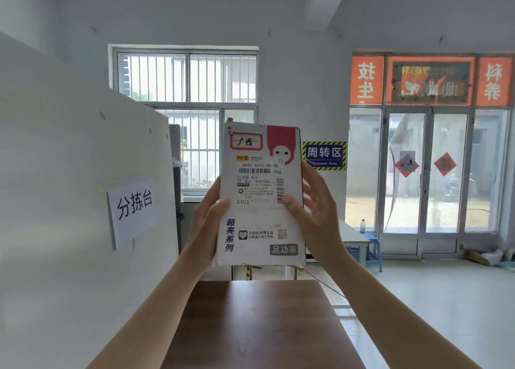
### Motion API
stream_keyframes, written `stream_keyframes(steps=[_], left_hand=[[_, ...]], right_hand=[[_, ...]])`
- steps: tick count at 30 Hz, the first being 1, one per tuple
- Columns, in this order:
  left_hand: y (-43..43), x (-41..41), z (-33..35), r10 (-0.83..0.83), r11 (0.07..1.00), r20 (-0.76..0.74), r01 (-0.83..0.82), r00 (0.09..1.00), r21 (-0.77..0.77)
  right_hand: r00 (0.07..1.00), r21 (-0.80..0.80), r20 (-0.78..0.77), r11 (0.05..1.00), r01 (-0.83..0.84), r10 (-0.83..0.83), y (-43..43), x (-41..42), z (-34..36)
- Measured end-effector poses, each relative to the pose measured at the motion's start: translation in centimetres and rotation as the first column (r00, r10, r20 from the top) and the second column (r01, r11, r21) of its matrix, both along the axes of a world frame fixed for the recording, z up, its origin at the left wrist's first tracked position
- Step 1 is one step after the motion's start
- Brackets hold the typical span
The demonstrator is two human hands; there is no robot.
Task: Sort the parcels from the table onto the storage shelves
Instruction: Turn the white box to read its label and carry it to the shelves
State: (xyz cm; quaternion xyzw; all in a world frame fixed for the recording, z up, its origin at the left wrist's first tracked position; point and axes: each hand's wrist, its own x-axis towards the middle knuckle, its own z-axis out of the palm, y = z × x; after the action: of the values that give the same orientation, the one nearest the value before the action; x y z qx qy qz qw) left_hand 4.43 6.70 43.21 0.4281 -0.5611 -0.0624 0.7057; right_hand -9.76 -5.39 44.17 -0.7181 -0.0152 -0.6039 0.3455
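Barred window (185,95) behind the fingers (317,186); white partition (69,159) to their left, glass doors (426,173) to their right, brown counter (256,327) below. Daylit white walls (301,84).

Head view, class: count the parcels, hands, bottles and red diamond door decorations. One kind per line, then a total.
1 parcel
2 hands: left hand, right hand
1 bottle
2 red diamond decorations
Total: 6
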Motion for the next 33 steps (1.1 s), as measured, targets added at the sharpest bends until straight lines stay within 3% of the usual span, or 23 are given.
stream_keyframes(steps=[13,24,29,33], left_hand=[[1.0,0.0,-1.0,0.188,0.981,0.116,-0.181,0.975,-0.066],[6.2,3.4,-0.2,0.294,0.956,0.141,-0.291,0.945,-0.044],[7.8,5.7,-0.1,0.336,0.94,0.226,-0.339,0.915,-0.023],[8.8,7.2,-0.2,0.35,0.935,0.191,-0.354,0.917,-0.016]], right_hand=[[1.0,0.028,0.007,0.999,-0.026,0.026,-0.1,1.0,-0.8],[0.986,0.036,0.004,0.985,-0.168,0.168,3.1,6.9,-1.1],[0.983,0.05,0.037,0.982,-0.182,0.181,4.6,9.5,-1.2],[0.964,0.04,0.06,0.965,-0.26,0.257,5.4,11.2,-1.0]])
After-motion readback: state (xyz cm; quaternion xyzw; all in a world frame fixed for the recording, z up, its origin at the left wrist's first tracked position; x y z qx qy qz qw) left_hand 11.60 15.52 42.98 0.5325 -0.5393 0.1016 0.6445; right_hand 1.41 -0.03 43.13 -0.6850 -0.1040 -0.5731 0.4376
